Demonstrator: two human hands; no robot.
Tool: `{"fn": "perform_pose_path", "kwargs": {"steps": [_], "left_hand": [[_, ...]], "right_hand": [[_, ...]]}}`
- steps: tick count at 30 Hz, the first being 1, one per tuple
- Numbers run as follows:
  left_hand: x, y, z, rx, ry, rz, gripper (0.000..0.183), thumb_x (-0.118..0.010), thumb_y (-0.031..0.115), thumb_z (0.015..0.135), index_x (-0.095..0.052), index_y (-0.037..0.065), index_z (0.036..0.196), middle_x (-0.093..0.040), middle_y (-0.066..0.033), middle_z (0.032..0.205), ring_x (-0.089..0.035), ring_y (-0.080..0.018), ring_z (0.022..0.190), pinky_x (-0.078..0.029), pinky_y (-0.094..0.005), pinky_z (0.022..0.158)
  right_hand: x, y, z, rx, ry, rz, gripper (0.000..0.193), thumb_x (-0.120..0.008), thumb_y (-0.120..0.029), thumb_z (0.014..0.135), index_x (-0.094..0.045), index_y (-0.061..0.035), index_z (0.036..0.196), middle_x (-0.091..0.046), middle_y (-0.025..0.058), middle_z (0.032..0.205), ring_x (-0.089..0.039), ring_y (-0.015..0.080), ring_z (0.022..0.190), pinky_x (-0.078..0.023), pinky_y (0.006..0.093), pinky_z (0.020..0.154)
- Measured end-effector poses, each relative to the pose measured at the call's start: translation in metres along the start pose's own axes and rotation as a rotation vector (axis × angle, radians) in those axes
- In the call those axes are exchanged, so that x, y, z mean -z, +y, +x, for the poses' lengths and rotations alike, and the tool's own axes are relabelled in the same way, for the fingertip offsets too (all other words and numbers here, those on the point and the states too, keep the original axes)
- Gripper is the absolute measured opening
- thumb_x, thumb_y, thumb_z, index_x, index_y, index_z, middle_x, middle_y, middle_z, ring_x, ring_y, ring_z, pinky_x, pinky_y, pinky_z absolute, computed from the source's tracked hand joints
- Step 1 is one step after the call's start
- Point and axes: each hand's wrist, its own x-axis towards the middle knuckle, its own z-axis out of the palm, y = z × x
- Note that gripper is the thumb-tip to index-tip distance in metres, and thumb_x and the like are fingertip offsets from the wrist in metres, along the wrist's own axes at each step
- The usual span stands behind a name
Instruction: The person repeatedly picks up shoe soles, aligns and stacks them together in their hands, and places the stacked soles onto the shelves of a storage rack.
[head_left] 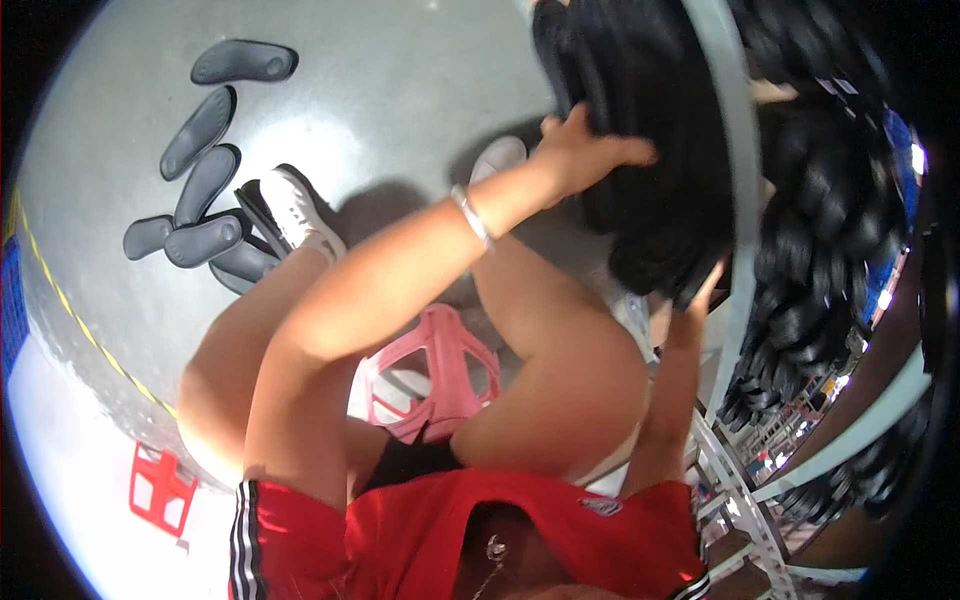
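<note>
To my right is a bunch of black shoe soles (655,90), dark and packed close together, their edges blurred. My left hand (585,155) reaches across my body and grips the near side of the bunch, with thumb and fingers spread around it. Low at its near end is my right hand (708,285), its fingers partly hidden against the soles. Several loose dark grey soles (245,62) lie on the floor to the far left, some touching or overlapping near my white shoe (290,205).
A metal rack (738,130) stands close on my right, loaded with many glossy black soles (800,290). Between my legs is a pink plastic stool (440,365). A red plastic stool (160,490) is at the lower left, near a yellow floor line (85,335).
</note>
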Motion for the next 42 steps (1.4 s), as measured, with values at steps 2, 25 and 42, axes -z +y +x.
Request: {"fn": "perform_pose_path", "kwargs": {"steps": [2, 25, 42], "left_hand": [[-0.02, -0.023, -0.03, 0.04, 0.032, 0.122, 0.111, -0.078, 0.054, 0.057, -0.035, -0.009, 0.139, -0.032, -0.0358, 0.138, -0.038, -0.0429, 0.13, -0.035, -0.0376, 0.109], [-0.066, -0.098, -0.06, -0.042, -0.051, 0.401, 0.077, -0.075, 0.044, 0.079, -0.047, 0.0, 0.136, -0.05, -0.0191, 0.135, -0.048, -0.0286, 0.124, -0.039, -0.0352, 0.103], [0.03, -0.114, -0.293, -0.045, 0.339, -0.278, 0.024, -0.065, 0.016, 0.092, -0.059, 0.007, 0.113, -0.06, -0.0014, 0.113, -0.054, -0.0113, 0.105, -0.041, -0.027, 0.092]], "right_hand": [[-0.019, 0.013, -0.061, -0.028, -0.093, 0.222, 0.069, -0.056, -0.045, 0.086, -0.044, -0.0022, 0.138, -0.045, 0.0135, 0.143, -0.045, 0.0319, 0.127, -0.037, 0.0415, 0.107], [0.123, 0.023, -0.085, -0.075, 0.457, -0.262, 0.063, -0.064, -0.035, 0.091, -0.046, 0.0049, 0.135, -0.052, 0.0172, 0.135, -0.057, 0.0292, 0.117, -0.042, 0.0407, 0.102], [-0.134, -0.002, -0.07, 0.483, 0.146, -1.381, 0.119, -0.088, -0.05, 0.057, -0.017, -0.0266, 0.15, 0.002, 0.0353, 0.15, -0.027, 0.0511, 0.135, -0.032, 0.0535, 0.108]]}}
